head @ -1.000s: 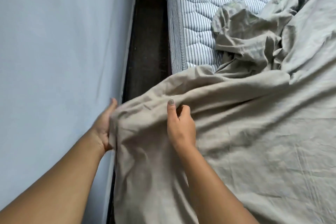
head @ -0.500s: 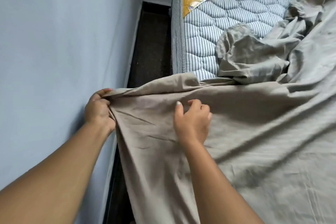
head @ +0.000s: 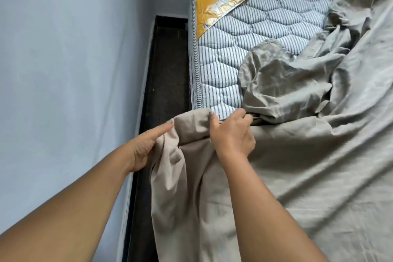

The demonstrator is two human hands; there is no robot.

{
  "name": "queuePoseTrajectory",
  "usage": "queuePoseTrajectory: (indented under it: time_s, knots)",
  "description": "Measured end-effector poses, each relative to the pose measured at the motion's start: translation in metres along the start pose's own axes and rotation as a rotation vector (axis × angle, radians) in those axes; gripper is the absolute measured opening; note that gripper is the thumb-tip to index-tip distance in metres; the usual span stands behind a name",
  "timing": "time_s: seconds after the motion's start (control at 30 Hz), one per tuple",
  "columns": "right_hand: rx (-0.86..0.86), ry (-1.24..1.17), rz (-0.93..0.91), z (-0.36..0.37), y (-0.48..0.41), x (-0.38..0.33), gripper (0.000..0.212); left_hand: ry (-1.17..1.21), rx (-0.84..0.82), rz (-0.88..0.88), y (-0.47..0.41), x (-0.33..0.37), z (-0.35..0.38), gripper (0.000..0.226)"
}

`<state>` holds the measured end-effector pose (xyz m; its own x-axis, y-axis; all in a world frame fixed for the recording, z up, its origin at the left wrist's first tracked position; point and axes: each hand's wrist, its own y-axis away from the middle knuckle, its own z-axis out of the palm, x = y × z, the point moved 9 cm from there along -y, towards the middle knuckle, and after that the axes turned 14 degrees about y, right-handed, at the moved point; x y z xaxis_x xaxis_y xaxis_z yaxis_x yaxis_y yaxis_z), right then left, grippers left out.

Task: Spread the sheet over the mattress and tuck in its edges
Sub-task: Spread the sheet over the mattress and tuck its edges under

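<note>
I am working the sheet [head: 297,166] along the wall side of the mattress [head: 244,34], and to do this well I judge I should draw the bunched edge toward the bare far corner in one even pull, keeping both hands level so the hem runs straight with the mattress side, then let enough cloth hang over the gap to tuck under. My left hand [head: 144,149] is down beside the bed, fingers [head: 163,130] stretched forward against the hanging fold with the cloth pinched under the thumb as far as I can see; my right hand [head: 231,134] is clenched on the sheet's edge on top, right at the mattress rim. The sheet covers the near part of the bed and hangs over the side between my hands, while a crumpled heap of it lies just beyond my right hand and toward the far right. The striped quilting and the yellow label [head: 223,0] ahead are uncovered. The dark floor [head: 165,70] strip beside the wall [head: 74,70] is narrow, so the tuck will be cramped.
</note>
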<state>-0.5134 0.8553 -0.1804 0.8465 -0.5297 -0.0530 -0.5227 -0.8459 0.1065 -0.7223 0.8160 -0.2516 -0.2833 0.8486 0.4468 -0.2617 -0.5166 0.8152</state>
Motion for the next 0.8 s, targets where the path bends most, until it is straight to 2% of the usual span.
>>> queuePoseTrajectory:
  time_s: [0.07, 0.1, 0.17, 0.23, 0.27, 0.33, 0.37, 0.43, 0.5, 0.57, 0.63, 0.67, 0.73, 0.8]
  knots:
    - [0.019, 0.03, -0.011, -0.005, -0.019, -0.002, 0.067, 0.186, 0.095, 0.201, -0.011, 0.029, 0.005, 0.047]
    - [-0.007, 0.034, 0.007, -0.003, -0.03, 0.002, 0.073, 0.299, 0.116, 0.216, -0.015, 0.037, 0.008, 0.052]
    - [-0.092, 0.047, 0.043, 0.003, -0.045, 0.011, 0.084, 0.394, 0.084, 0.124, -0.022, 0.039, 0.013, 0.076]
    - [-0.211, 0.054, 0.105, 0.012, -0.062, 0.024, 0.089, 0.259, -0.051, -0.063, -0.028, 0.035, 0.033, 0.094]
    - [-0.272, 0.055, 0.137, 0.017, -0.069, 0.028, 0.089, 0.161, -0.084, -0.146, -0.03, 0.031, 0.041, 0.093]
    - [-0.344, 0.042, 0.193, 0.022, -0.081, 0.031, 0.078, -0.035, -0.079, -0.257, -0.032, 0.029, 0.047, 0.074]
    - [-0.349, 0.035, 0.219, 0.024, -0.088, 0.031, 0.068, -0.132, -0.081, -0.266, -0.034, 0.033, 0.05, 0.057]
    - [-0.335, 0.063, 0.244, 0.025, -0.098, 0.03, 0.049, -0.33, -0.087, -0.177, -0.044, 0.048, 0.055, 0.016]
    - [-0.328, 0.119, 0.248, 0.026, -0.102, 0.03, 0.037, -0.526, -0.033, -0.001, -0.056, 0.066, 0.058, 0.02]
    - [-0.325, 0.178, 0.235, 0.025, -0.104, 0.028, 0.032, -0.544, 0.006, 0.121, -0.064, 0.083, 0.061, 0.022]
    - [-0.294, 0.212, 0.207, 0.017, -0.109, 0.019, 0.034, -0.48, -0.062, 0.064, -0.069, 0.088, 0.073, 0.017]
    - [-0.289, 0.198, 0.192, 0.013, -0.113, 0.01, 0.036, -0.513, -0.104, 0.019, -0.069, 0.088, 0.08, 0.022]
    - [-0.329, 0.132, 0.14, 0.006, -0.122, -0.019, 0.036, -0.801, -0.122, 0.01, -0.073, 0.089, 0.082, 0.035]
    - [-0.371, 0.079, 0.038, -0.003, -0.138, -0.061, 0.033, -1.077, -0.181, 0.019, -0.074, 0.089, 0.088, 0.022]
